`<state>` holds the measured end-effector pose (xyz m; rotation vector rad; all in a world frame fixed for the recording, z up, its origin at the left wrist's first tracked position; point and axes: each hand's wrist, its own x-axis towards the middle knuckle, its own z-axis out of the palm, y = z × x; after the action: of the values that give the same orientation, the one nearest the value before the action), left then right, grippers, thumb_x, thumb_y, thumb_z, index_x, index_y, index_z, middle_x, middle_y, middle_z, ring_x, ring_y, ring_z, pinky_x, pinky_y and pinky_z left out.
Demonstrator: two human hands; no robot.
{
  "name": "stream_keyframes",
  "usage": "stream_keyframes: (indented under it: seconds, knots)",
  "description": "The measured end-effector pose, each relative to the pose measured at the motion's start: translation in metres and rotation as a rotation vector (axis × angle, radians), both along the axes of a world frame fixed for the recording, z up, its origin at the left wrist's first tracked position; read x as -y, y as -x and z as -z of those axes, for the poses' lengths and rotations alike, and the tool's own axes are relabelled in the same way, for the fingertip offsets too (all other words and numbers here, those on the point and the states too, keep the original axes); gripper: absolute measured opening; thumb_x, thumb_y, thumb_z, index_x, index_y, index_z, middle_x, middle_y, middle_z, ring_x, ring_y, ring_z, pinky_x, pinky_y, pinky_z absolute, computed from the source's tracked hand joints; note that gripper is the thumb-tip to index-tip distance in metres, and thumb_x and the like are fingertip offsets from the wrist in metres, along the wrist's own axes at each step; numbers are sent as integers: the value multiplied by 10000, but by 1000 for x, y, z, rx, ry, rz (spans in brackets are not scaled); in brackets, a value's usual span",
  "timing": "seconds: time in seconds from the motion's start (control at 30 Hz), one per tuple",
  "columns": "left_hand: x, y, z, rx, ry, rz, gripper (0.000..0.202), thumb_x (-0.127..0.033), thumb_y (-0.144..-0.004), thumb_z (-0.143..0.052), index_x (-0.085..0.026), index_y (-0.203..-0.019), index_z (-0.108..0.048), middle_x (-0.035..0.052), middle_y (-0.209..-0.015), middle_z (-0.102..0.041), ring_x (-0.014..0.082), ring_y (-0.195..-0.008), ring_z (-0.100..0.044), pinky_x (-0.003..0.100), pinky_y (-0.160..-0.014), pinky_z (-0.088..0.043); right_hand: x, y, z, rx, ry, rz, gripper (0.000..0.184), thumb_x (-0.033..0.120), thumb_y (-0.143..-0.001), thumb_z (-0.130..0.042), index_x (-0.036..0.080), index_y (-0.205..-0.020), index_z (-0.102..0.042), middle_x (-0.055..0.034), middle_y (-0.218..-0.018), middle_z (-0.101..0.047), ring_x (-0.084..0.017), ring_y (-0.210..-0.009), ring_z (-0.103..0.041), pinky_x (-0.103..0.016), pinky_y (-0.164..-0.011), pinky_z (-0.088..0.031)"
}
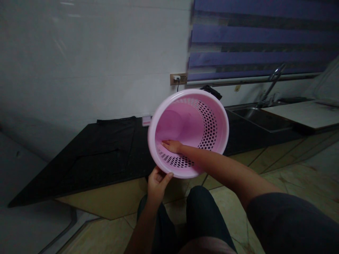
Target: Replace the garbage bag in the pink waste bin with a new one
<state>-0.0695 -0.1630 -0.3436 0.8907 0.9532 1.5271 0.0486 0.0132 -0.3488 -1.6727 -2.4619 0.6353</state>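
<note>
Indoors, by a black countertop [141, 151], left hand [156, 181] grips pink basket [189, 121], right hand [172, 146] flat inside.

I can read no words, numbers or brands from here. The small pale card [146, 120] at the back of the desk [143, 158], beside the rim of my pink basket [191, 123], bears pinkish marks too blurred for me to make out as lettering.

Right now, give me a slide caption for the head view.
The left hand holds a tilted pink basket by its rim, with the right hand inside it.
</note>
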Motion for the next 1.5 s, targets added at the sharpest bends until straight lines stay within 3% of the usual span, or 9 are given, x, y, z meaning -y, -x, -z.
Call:
stream_keyframes:
  seconds: [0.27, 0.67, 0.8, 1.0, 1.5]
  knots:
    - [-4, 5, 7, 2, 16, -27, 356, -341, -538, -802, -139, -809, -690, 80, -855, -745, 222, -824, -685, 329, -797, -517, -3, 6, 3, -12, -4, -7, 713, 607, -926, -105, 196, -1422, -410, -83, -1430, -412, -245, -1324, -376, -393, -1096, -294]
    - [-6, 9, 13, 33, 22, -55, 395, -378, -569, -797, -124, -858, -707, 87, -852, -748, 212, -801, -685, 294, -759, -515, 5, 13, -6, -44, 25, 29, 669, 603, -931, -138, 231, -1391, -451, -60, -1396, -462, -226, -1289, -427, -352, -1070, -333]
    - [-5, 10, 15, 31, -15, -76, 397, -362, -594, -790, -133, -907, -705, 78, -863, -743, 200, -802, -679, 280, -758, -515, 6, 18, -6, -108, 21, 23, 678, 596, -934, -151, 194, -1380, -466, -70, -1382, -477, -214, -1271, -450, -317, -1072, -336]
    - [-5, 13, 14, 77, -71, -89, 380, -335, -608, -793, -148, -926, -701, 69, -888, -744, 189, -855, -677, 261, -801, -510, 0, 26, 2, -69, 17, -4, 692, 590, -937, -125, 184, -1416, -416, -66, -1453, -376, -222, -1349, -337, -344, -1123, -251]
    - [-4, 16, 7, -1, -99, -66, 361, -349, -612, -784, -142, -896, -705, 75, -874, -747, 197, -805, -686, 289, -773, -524, 4, 25, -5, -145, 2, -17, 603, 511, -962, -198, 155, -1353, -490, -93, -1384, -470, -207, -1249, -473, -327, -1072, -332]
